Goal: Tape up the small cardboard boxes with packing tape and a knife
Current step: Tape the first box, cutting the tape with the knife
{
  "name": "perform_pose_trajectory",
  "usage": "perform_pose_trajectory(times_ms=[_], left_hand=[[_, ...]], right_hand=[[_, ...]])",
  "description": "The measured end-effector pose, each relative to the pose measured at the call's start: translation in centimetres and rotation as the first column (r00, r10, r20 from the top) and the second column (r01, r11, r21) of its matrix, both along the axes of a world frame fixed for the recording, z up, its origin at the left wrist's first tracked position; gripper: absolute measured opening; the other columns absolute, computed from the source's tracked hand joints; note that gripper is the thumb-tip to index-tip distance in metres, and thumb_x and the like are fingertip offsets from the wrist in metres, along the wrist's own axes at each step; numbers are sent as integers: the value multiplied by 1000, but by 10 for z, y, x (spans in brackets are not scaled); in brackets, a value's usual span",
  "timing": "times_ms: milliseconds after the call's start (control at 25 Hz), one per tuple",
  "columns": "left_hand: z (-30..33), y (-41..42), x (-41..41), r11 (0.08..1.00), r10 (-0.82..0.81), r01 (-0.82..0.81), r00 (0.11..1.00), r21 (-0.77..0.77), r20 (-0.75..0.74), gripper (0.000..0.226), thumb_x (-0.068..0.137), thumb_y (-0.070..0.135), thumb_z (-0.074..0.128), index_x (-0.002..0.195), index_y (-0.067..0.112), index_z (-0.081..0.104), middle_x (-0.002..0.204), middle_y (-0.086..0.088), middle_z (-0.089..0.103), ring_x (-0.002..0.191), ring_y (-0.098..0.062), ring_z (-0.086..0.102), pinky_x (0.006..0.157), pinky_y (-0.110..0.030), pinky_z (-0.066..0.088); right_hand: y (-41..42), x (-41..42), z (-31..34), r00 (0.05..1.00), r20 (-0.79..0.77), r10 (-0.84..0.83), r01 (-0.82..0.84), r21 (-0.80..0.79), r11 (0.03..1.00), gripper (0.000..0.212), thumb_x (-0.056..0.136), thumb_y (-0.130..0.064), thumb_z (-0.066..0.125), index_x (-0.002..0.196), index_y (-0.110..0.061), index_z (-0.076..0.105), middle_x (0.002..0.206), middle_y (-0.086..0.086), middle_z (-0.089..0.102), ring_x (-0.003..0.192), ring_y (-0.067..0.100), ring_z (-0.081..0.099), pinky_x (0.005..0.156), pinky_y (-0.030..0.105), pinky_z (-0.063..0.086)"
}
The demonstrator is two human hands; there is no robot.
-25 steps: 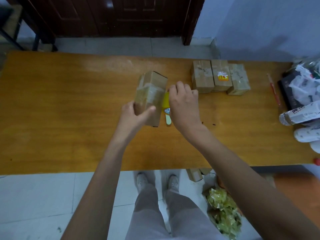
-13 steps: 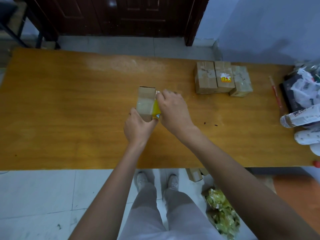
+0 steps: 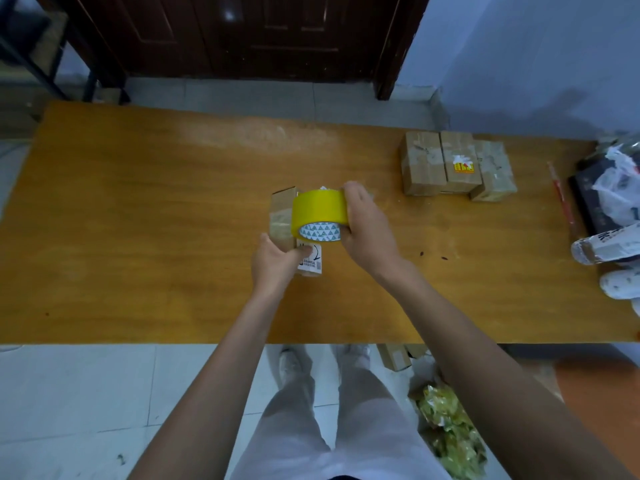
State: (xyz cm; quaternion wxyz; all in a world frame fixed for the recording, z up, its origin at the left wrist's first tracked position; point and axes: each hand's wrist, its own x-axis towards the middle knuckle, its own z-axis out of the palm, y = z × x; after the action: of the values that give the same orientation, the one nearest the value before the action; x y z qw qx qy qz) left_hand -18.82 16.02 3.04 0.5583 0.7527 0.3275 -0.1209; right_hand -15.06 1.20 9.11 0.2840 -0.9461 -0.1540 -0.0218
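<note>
**Hands applying tape to a small cardboard box**

Both hands work at the middle of the table. The left hand grips the near end of the small box, thumb pressing on its white label; the right hand has its fingers curled around the yellow tape roll, holding it upright just above and against the box. The box rests on the table, partly hidden behind the roll, with a glossy band of tape visible across its brown side. Whether a strip runs from the roll to the box cannot be told from this view.

The step in hand appears to be drawing tape from the roll along the box. The next move likely calls for pulling the roll away over the face while the left hand keeps the box from sliding, then severing the strip; no knife can be identified with certainty.

Toward the far right, three taped boxes stand side by side, touching. A thin red stick lies beyond them, near a pile of plastic bags and wrapped rolls at the table's right edge. Below the table, more boxes and crumpled yellow-green wrapping lie on the floor.
</note>
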Motion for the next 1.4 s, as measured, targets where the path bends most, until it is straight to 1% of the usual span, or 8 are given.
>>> perform_pose_trajectory(times_ms=[120,240,360,560,720,1000,1200,1400], left_hand=[[14,9,17,980,96,-95,995,-174,-5,90,51,35,83,130,11,47,123,-9,63,107,-28,64,88,-46,55],[23,32,32,968,156,-138,985,-209,70,71,50,30,82,113,14,55,105,-5,71,90,-23,70,78,-41,58],[25,36,32,944,114,-84,990,-319,77,65,57,21,84,115,10,56,99,-5,74,82,-21,74,68,-37,59],[28,28,31,843,102,-41,991,-537,85,58,62,17,79,114,5,58,85,-2,76,77,-19,74,57,-27,56],[34,30,30,770,67,26,990,-638,121,42,67,17,71,106,5,64,78,-2,73,70,-17,71,52,-23,53],[41,31,29,518,147,76,973,-852,177,27,73,12,63,98,10,73,93,-8,72,88,-26,68,77,-36,58],[45,25,28,304,118,250,948,-919,297,53,61,23,83,112,14,71,111,-9,66,106,-28,62,98,-44,43],[44,21,25,173,86,316,939,-933,334,60,66,24,82,123,13,64,119,-10,62,112,-28,59,96,-42,46]], right_hand=[[-11,17,13,987,157,21,7,-175,985,27,78,1,62,103,-5,51,96,8,54,68,20,47,47,31,36],[-42,33,17,966,259,15,117,-489,865,32,67,16,57,93,-3,57,84,14,57,69,30,51,53,38,37],[-60,38,14,975,223,28,111,-586,802,33,64,19,51,89,-2,56,82,16,56,72,32,51,57,39,36],[-61,40,9,972,233,34,113,-589,800,34,63,21,54,88,-2,56,81,15,57,71,32,52,59,35,30],[-56,42,4,984,178,17,91,-578,811,38,69,19,49,100,-2,57,91,14,57,80,31,52,64,35,33],[-42,47,14,988,150,25,59,-531,845,43,74,17,48,110,-5,58,100,10,59,86,27,52,66,34,37],[-20,42,22,987,149,64,20,-503,864,44,72,18,48,108,-6,57,97,9,58,82,23,49,66,31,37],[-10,36,27,986,137,94,-11,-510,860,47,72,18,46,112,-5,56,100,10,58,85,25,49,67,32,34]])
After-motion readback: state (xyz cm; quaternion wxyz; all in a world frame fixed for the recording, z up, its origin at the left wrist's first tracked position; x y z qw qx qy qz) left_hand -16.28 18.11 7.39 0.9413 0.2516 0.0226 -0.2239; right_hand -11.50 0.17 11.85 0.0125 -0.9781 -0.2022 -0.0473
